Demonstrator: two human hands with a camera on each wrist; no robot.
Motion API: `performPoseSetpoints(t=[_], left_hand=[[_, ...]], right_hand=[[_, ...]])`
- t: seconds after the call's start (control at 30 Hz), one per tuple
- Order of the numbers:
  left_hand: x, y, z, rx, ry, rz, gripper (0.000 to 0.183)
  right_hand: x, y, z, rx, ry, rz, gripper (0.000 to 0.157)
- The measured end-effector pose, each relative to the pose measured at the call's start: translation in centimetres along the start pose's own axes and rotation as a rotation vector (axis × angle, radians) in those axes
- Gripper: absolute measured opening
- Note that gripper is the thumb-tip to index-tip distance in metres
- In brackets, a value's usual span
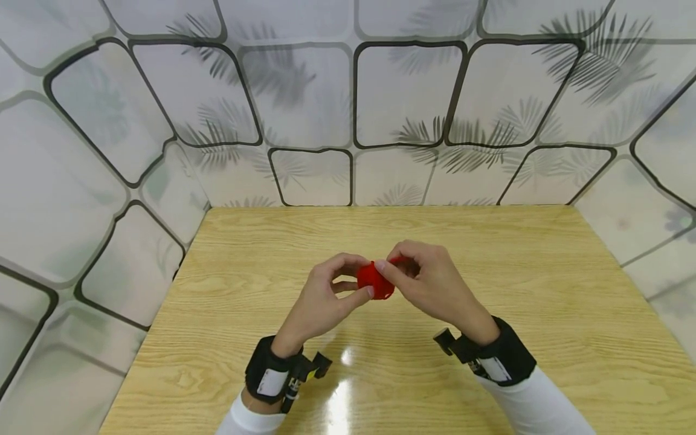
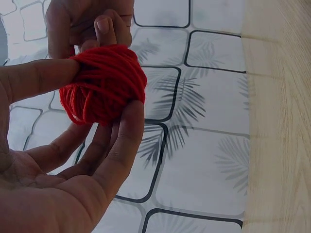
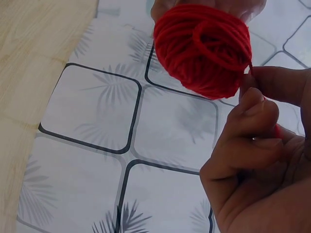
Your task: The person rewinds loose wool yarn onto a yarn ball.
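A small ball of red yarn is held above the wooden table, its strands wound in several directions. My left hand grips it from the left, thumb on one side and fingers curled round the other, as the ball in the left wrist view shows. On the right side, my right hand pinches a strand of the yarn between thumb and forefinger, close against the ball. In the right wrist view a loose loop lies across the face of the ball, and the other fingers of the right hand are curled in.
The light wood table spreads under both hands. Behind it and at the sides stand walls covered in a stone-and-fern pattern. Each wrist wears a black band with a small camera.
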State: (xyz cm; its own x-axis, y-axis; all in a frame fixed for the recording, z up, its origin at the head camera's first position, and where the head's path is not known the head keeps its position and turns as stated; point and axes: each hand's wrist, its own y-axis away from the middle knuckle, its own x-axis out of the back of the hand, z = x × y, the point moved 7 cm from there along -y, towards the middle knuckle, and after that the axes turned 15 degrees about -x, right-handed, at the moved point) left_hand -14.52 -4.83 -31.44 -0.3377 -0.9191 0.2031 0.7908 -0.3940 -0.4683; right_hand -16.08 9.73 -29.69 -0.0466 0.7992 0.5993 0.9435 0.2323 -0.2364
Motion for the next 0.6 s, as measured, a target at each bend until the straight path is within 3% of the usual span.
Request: performPoseSetpoints(t=[0.23,0.6], left_hand=[[-0.1,0.1,-0.1,0.009,0.066,-0.029,0.033],[-0.1,0.2,0.1,-0.007,0.125,-0.04,0.034]], right_hand=[[-0.1,-0.6,0.3,-0.038,-0.045,-0.019,0.016],[-1.4,-1.4,2.0,-0.213,-0.245,-0.171,0.018]])
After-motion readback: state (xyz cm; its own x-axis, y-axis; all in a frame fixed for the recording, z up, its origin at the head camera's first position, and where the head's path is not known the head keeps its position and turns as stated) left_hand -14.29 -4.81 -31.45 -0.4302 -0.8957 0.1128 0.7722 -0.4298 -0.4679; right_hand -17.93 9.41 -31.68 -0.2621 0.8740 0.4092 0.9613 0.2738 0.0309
